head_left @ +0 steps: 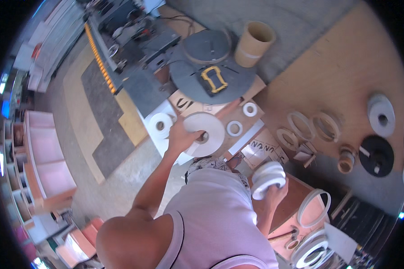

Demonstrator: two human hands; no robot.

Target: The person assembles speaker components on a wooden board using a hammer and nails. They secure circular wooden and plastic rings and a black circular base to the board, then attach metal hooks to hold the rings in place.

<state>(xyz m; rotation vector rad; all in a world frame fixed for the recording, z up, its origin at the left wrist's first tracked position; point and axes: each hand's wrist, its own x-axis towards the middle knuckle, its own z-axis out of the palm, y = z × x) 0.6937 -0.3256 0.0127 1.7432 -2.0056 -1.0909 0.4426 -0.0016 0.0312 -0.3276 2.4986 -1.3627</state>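
1. My left hand [180, 138] grips the large white roll [213, 127], thumb at its core; my right hand [277, 193] is wrapped round a stack of white rolls [265, 175].
2. The large roll is in front of me, over the near part of the brown board [230, 143]. I can't tell whether it rests there or is lifted; my fingers behind it are hidden. A thumb at the core should steady it better than a rim pinch.
3. The stack sits out to my right, well apart from the large roll. I'd want it squeezed evenly, as its layers could slide.
4. I should mind my left knuckles: the smaller white roll [153, 121] lies just beside them.
5. On the other side, the white ring [228, 128] is near the large roll's edge, so a level, unhurried wrist suits best.
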